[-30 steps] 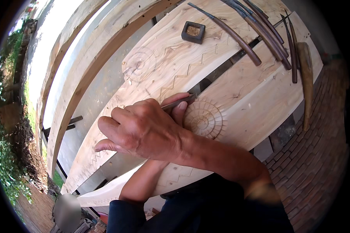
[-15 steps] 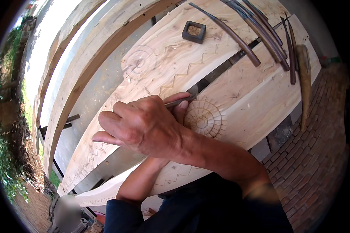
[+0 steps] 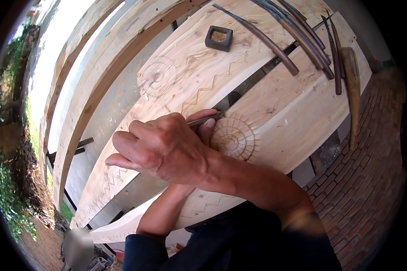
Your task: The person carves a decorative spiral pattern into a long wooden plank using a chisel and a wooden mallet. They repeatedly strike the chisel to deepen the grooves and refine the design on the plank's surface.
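Observation:
Carved wooden boards [image 3: 298, 106] lie before me, one with a ring-and-spoke rosette [image 3: 234, 139] cut into it. My right hand [image 3: 160, 144] is closed in a fist just left of the rosette, its forearm crossing over the left one. From under that fist comes the thin metal blade of a carving chisel [image 3: 206, 119]; its handle is hidden in the grip. My left hand [image 3: 205, 129] is mostly covered by the right wrist. Its visible finger and thumb press on either side of the blade, close to the tip at the rosette's upper left rim.
A small dark square box [image 3: 219, 38] holding brown material sits on the far board. Several long-handled chisels [image 3: 276, 49] and a wooden club [image 3: 352, 86] lie at the far right. Curved beams [image 3: 95, 90] stand left. Brick paving [image 3: 348, 194] lies to the right.
The boards and the tools on them appear shifted slightly left in the view. Both hands keep their hold on the chisel, its tip still at the rosette's edge.

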The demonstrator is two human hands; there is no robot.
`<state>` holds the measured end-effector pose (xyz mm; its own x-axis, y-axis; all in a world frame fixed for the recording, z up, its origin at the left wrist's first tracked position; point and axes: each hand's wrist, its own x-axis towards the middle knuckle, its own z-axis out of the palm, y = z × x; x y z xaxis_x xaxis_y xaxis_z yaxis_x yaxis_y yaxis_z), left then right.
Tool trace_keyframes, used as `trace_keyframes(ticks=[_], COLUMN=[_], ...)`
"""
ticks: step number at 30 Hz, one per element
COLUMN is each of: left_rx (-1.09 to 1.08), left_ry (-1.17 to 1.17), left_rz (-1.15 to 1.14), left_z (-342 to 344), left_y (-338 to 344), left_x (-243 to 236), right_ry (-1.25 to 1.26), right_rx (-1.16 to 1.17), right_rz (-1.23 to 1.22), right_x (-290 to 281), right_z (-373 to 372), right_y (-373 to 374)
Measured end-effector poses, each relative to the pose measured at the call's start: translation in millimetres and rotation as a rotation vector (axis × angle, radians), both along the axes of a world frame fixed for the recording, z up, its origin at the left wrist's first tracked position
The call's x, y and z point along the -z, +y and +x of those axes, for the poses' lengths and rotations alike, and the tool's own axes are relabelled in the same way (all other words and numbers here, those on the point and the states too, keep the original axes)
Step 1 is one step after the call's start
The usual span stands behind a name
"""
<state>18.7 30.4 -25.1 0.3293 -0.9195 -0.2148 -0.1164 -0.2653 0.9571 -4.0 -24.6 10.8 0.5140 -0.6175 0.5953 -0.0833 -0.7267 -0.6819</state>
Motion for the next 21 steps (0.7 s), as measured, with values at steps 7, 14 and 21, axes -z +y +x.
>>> trace_keyframes(ticks=[7,14,21], left_rx=[-0.001,0.011,0.003], left_ry=[-0.024,-0.042,0.0], left_rz=[-0.005,-0.03,-0.022], left_z=[-2.0,-4.2,-4.7], left_y=[-2.0,-5.0,-2.7], left_x=[-4.1,-1.6,0.6], right_ry=[-0.058,-0.009,-0.048], right_rx=[0.039,0.012,-0.014], right_rz=[-0.019,0.054,0.034], right_x=[-0.9,-0.8,-1.3], right_z=[-0.9,-5.4,-7.8], right_y=[-1.8,-2.3,-2.6])
